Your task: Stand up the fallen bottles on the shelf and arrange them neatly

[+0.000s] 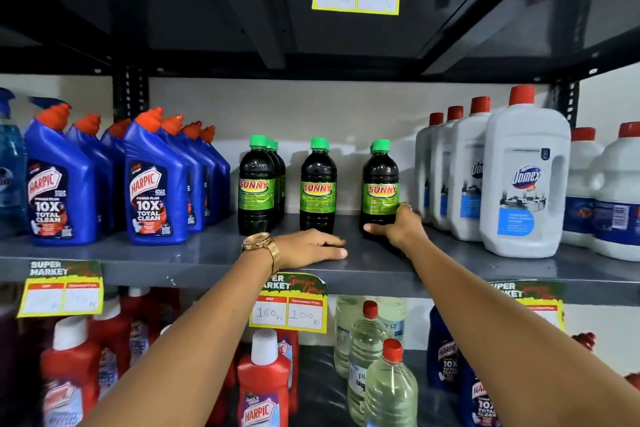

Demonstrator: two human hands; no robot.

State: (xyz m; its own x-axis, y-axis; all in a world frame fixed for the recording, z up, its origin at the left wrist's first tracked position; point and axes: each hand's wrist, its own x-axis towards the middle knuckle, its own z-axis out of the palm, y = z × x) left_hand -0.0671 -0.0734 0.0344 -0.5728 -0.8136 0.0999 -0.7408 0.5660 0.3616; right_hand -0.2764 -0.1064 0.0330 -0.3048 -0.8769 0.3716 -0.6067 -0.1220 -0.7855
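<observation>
Dark Sunny bottles with green caps stand upright in three short rows on the grey middle shelf: a left row, a middle bottle and a right bottle. My right hand wraps the base of the right bottle, thumb in front, fingers on its right side. My left hand, with a gold watch on the wrist, rests flat on the shelf just in front of the middle bottle, holding nothing. No bottle lies on its side in view.
Blue Harpic bottles fill the shelf's left, white Domex jugs crowd close to my right hand. Price tags hang off the shelf edge. Red Harpic bottles and clear bottles stand on the shelf below.
</observation>
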